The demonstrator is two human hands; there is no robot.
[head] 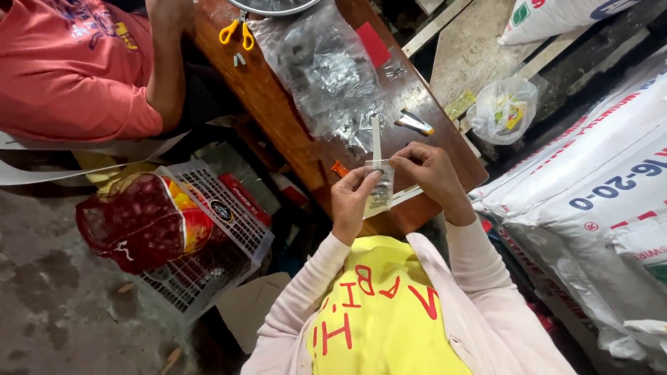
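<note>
**Hands.** The left hand [353, 200] pinches the left edge of a small clear pouch [380, 193]. The right hand [432, 170] pinches its top right corner. Both grasps are closed on the pouch, which is held just above the near edge of the table [278, 132].

**Step.** Judged from the grip, the pouch mouth is being handled. A pale, flat strip [376, 139] rises from it toward 12 o'clock. Further handling calls for a steady pinch on both sides, as the film is thin and slack and the contents are small, loose, grey metal parts.

**Surroundings.**
- The table is brown varnished wood.
- At 12 o'clock lies a large, crinkled clear bag [326, 69] of similar parts.
- At 11 o'clock lie yellow-handled scissors [236, 31].
- At 9 o'clock stands a white mesh basket [229, 222].
- At 3 o'clock lie woven white sacks [590, 173].
</note>
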